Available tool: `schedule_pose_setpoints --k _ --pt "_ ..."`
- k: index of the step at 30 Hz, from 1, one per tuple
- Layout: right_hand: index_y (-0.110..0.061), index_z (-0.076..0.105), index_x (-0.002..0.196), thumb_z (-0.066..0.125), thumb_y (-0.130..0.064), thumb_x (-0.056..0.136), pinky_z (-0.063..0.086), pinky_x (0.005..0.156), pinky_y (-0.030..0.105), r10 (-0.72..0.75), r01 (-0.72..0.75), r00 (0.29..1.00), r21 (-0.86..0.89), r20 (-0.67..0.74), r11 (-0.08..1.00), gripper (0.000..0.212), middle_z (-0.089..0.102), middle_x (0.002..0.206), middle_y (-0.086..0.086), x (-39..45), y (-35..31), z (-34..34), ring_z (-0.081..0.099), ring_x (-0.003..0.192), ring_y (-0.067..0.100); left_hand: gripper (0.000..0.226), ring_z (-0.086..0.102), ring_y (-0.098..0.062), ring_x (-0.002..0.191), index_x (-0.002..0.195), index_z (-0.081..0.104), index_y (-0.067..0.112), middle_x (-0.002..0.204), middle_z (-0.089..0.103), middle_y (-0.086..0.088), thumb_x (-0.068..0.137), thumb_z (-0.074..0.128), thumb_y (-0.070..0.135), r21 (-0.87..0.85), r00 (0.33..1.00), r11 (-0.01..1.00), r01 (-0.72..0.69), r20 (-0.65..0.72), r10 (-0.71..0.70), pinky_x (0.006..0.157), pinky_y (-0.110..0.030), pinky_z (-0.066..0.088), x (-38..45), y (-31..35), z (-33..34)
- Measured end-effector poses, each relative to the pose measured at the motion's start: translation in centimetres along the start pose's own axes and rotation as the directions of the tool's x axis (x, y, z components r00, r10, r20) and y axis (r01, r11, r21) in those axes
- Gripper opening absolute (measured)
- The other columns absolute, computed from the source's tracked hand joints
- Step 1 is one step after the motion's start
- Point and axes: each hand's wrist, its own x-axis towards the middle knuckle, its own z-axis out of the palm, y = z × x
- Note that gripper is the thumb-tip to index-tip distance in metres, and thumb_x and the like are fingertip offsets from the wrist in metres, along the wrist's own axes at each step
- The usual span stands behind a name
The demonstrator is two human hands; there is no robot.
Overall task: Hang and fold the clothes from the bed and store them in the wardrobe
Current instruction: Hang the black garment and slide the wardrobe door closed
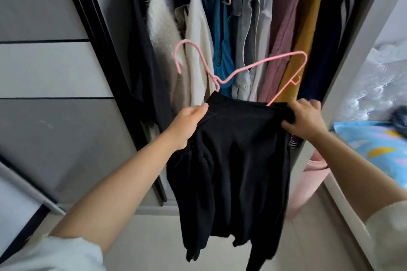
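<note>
A black knitted garment (233, 160) is held up near the open wardrobe (352, 55); its top edge is gripped at the left by the curled left hand (187, 125) and pinched at the right by the right hand (305, 117); a pink wire hanger (242, 70) is partly inserted, its hook projecting far-left.

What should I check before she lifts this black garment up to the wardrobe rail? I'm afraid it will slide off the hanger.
1. Left hand grips the black garment at its top edge: ok.
2. Right hand grips the other end of that edge: ok.
3. Pink hanger fully inside the garment: not ok; one shoulder and the hook stick out above the fabric.
4. Hanger level: not ok, it sits tilted.
5. Free gap among the hanging clothes for one more hanger: cannot tell, they hang tightly packed.
6. Rail within reach: cannot tell, it is out of view.
</note>
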Motion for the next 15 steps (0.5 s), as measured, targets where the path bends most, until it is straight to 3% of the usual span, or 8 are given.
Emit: schedule_pose_setpoints --k 2,6,11,13,15 --pt "0.007 0.05 0.096 0.051 -0.03 0.061 0.029 0.081 0.039 0.207 -0.201 0.976 0.091 -0.07 0.975 0.051 0.061 0.083 0.026 0.6 -0.4 -0.9 0.057 0.083 0.043 0.041 0.042 -0.014 0.126 0.13 0.048 0.002 0.133 0.05 -0.007 0.099 0.038 0.027 -0.032 1.0 0.999 -0.002 -0.003 0.002 0.105 -0.023 0.028 0.0 0.1 0.1" --pt "0.007 0.044 0.11 0.055 -0.003 0.073 0.038 0.074 0.043 0.427 -0.363 0.88 0.286 -0.209 0.887 0.04 0.06 0.094 0.029 1.3 -0.6 -2.0 0.055 0.089 0.046 0.045 0.035 -0.009 0.127 0.136 0.042 0.005 0.14 0.043 -0.004 0.099 0.039 0.03 -0.013 0.999 1.0 -0.027 0.016 0.028 0.095 -0.018 0.025 0.8 -0.7 0.9" --pt "0.004 0.049 0.103 0.04 -0.022 0.059 0.025 0.079 0.036 0.318 -0.312 0.922 0.06 -0.222 0.948 0.052 0.063 0.091 0.023 1.7 0.5 -2.5 0.057 0.083 0.04 0.045 0.036 -0.013 0.13 0.135 0.044 0.007 0.136 0.047 -0.002 0.098 0.039 0.032 0.066 0.999 0.997 -0.042 -0.014 0.043 0.099 -0.02 0.025 1.5 -0.1 0.4" --pt "0.003 0.048 0.104 0.042 -0.025 0.062 0.023 0.079 0.035 0.266 -0.267 0.951 0.018 -0.154 0.964 0.051 0.064 0.093 0.021 1.7 0.8 -2.3 0.058 0.085 0.038 0.033 0.044 -0.011 0.122 0.118 0.057 0.01 0.122 0.056 0.001 0.098 0.039 0.029 0.05 0.998 0.998 -0.05 0.028 0.049 0.098 -0.02 0.032 1.5 -0.1 0.3" --pt "0.003 0.044 0.108 0.053 -0.021 0.072 0.024 0.08 0.034 0.242 -0.242 0.968 0.015 -0.071 0.97 0.044 0.064 0.098 0.021 1.9 1.1 -1.9 0.058 0.089 0.038 0.026 0.053 -0.004 0.104 0.091 0.061 0.018 0.099 0.061 0.008 0.099 0.037 0.023 0.048 0.994 0.996 -0.07 0.087 0.066 0.088 -0.014 0.04 1.2 -0.2 0.3"
